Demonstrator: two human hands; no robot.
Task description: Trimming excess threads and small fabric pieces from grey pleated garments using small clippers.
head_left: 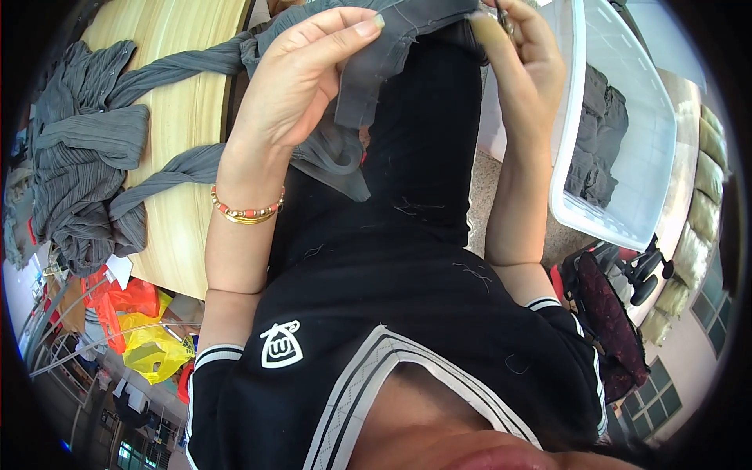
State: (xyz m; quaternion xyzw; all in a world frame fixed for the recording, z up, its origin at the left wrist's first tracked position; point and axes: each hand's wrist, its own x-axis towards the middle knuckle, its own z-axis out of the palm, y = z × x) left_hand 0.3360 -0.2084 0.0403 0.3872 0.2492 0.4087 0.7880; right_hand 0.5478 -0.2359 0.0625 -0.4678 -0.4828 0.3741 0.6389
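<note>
My left hand (301, 74) pinches a strip of grey cloth (368, 78) between thumb and fingers at the top middle. The strip has a raw, frayed edge and curves over toward my right hand (529, 66). That hand is closed near the cloth's far end, with a small dark metal tool (504, 17) among its fingers. The top edge cuts the tool off, so I cannot tell its exact kind. More of the grey cloth (333, 160) hangs below my left hand over my black-clad lap.
Left, a wooden table (176, 227) bears a heap of crinkled grey garments (90, 157) with twisted lengths trailing to the right. A white plastic bin (560, 196) at right holds folded dark grey cloth (599, 133). Yellow (153, 348) and red plastic bags (117, 301) sit at lower left.
</note>
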